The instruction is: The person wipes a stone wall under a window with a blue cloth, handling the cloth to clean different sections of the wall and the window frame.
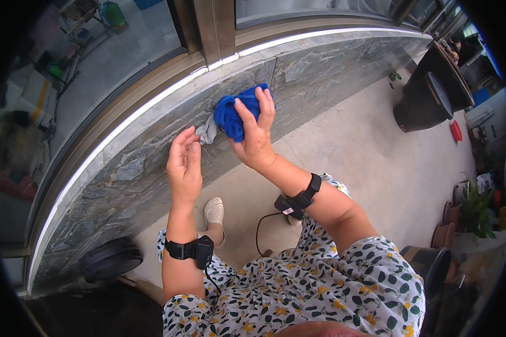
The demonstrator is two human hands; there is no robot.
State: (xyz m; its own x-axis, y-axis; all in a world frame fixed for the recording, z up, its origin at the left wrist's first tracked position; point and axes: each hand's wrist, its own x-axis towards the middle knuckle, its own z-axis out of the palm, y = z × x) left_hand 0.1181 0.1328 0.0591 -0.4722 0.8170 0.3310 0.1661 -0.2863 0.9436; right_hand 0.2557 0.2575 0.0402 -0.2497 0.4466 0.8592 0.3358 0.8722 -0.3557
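Observation:
My right hand (255, 145) grips a bunched blue cloth (230, 118) in front of the grey stone-clad low wall (303, 69). Its fingers spread over the cloth's right side. A grey piece of fabric (208, 130) hangs out at the cloth's left. Beside that fabric is my left hand (184, 164), half curled, with a gap between thumb and fingers. Its fingertips reach the grey fabric's edge, but no firm hold shows. Whether the blue cloth touches the wall cannot be told.
A metal-framed window (213, 31) rises above the wall's pale ledge (122, 137). Black round tubs (111, 259) sit low at the left. To the right stand a black bucket (419, 105) and potted plants (476, 210). A dark cable (259, 229) hangs near my legs.

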